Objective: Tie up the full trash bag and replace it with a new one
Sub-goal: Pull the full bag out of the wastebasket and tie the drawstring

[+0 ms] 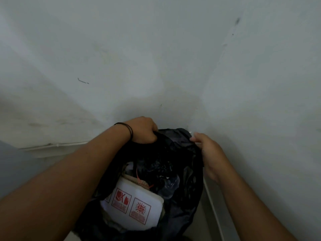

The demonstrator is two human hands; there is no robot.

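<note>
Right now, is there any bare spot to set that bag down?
Little shows. A floor strip lies between the bag and the wall; another sliver shows at the bag's lower left. Both hands crowd the bag's mouth.

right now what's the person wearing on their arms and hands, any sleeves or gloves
No sleeves or gloves show: both forearms are bare. The left hand has thin dark bands looped round its wrist. The right hand and its wrist carry nothing.
</note>
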